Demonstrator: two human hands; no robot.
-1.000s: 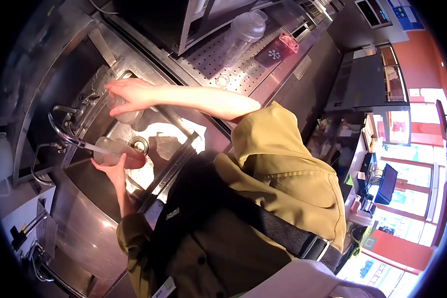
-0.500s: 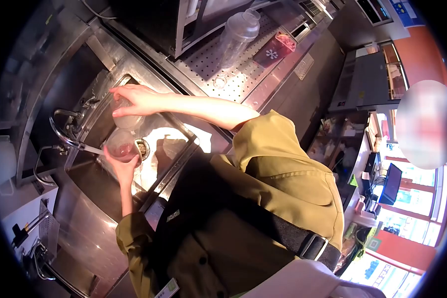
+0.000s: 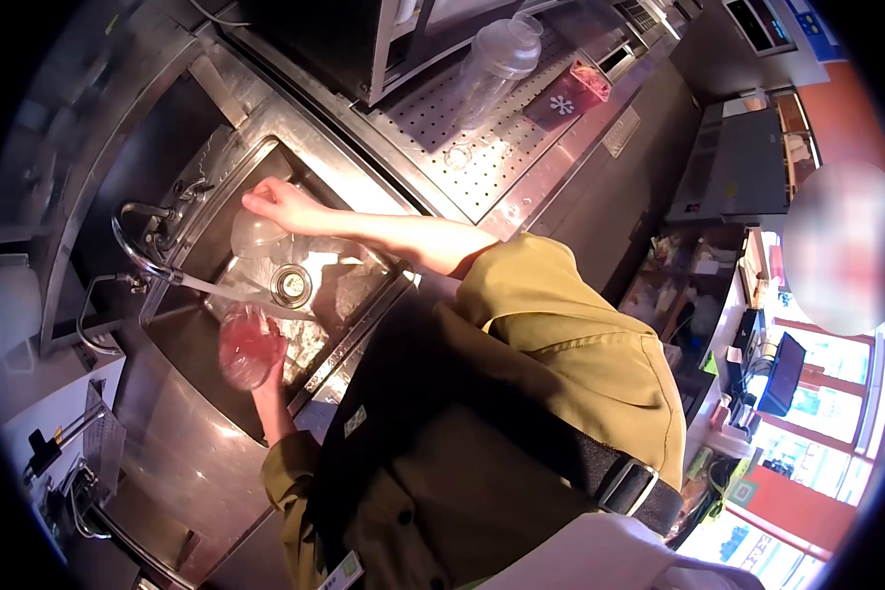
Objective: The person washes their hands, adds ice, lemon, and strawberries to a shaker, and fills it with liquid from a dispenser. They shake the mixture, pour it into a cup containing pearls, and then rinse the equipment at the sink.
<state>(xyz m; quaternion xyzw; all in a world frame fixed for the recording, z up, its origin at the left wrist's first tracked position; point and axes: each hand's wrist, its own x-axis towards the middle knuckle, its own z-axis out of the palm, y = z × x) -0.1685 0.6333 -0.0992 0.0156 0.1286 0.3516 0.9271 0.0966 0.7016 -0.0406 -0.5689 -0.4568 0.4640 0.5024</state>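
Observation:
My left hand [image 3: 273, 366] is closed around a clear plastic cup [image 3: 246, 344] with a reddish tint, low in the sink. Above and to its right in the picture, my right hand [image 3: 283, 205] is closed at the upper edge of a translucent, colourless cup-like vessel [image 3: 256, 239], whose exact kind is hard to make out. A stream of water [image 3: 216, 288] runs from the curved metal tap [image 3: 133, 251] and passes between the two vessels. The round drain [image 3: 291, 285] shows in the basin between my hands.
On the perforated metal drainboard [image 3: 433, 123] stand a clear shaker [image 3: 497, 69] and a pink-red cup with a white snowflake mark [image 3: 567, 95]. The steel rim of the sink [image 3: 364, 320] runs close to my body. Shelves and a monitor [image 3: 782, 374] are on the right.
My hands have moved apart. The left one has shifted away from the stream with the reddish cup, uncovering the drain. My right hand has turned, its fingers now curled tighter at the vessel.

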